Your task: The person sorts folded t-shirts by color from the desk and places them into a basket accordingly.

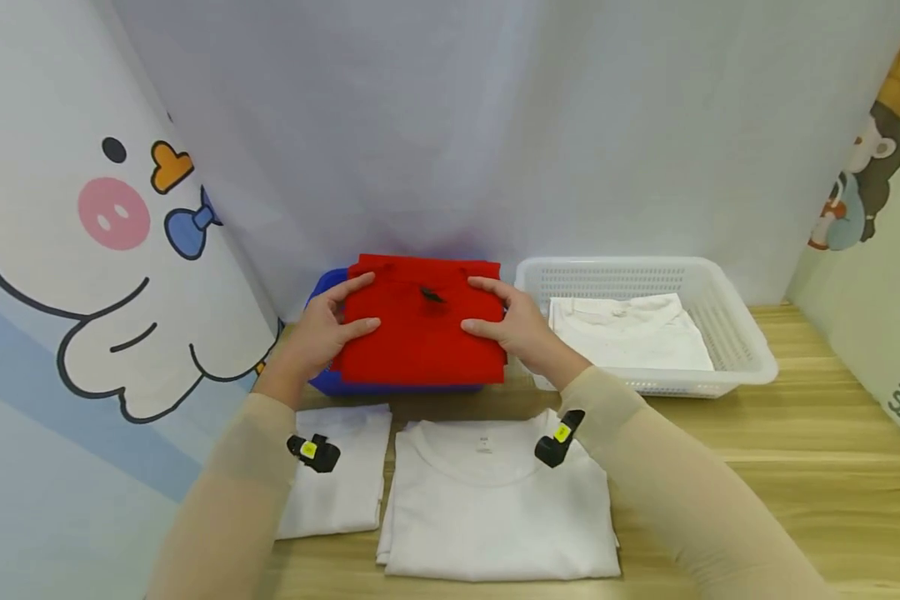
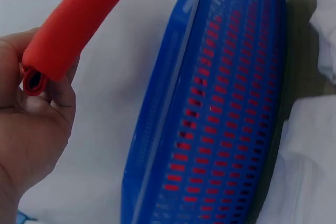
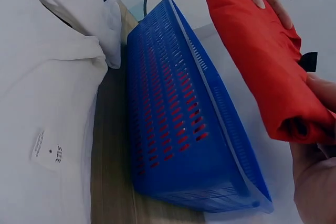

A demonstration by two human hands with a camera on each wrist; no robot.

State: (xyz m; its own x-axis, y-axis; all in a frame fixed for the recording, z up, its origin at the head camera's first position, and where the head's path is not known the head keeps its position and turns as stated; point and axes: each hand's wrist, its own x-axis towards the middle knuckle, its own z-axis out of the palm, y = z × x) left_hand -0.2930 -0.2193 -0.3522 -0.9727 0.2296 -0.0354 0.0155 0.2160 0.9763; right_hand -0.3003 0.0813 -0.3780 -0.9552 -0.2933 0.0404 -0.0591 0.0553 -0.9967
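Both hands hold a folded red shirt (image 1: pixel 423 350) by its two sides, above a blue basket (image 1: pixel 335 385). The left hand (image 1: pixel 321 327) grips the left edge, with the thumb on top and fingers beneath in the left wrist view. My right hand (image 1: pixel 523 327) grips the opposite edge the same way. A small black label (image 1: pixel 431 294) shows near the shirt's collar. In both wrist views the shirt is raised over the basket's rim, its folded layers curling at the ends. More red cloth (image 3: pixel 195 114) shows through the holes in the basket wall.
To the right stands a white basket (image 1: pixel 645 265) with a folded white shirt (image 1: pixel 630 337) inside. Nearer, a larger folded white shirt (image 1: pixel 495 517) and another white folded garment (image 1: pixel 337 492) lie on the wooden table (image 1: pixel 832 433). White curtain (image 1: pixel 457 125) hangs behind.
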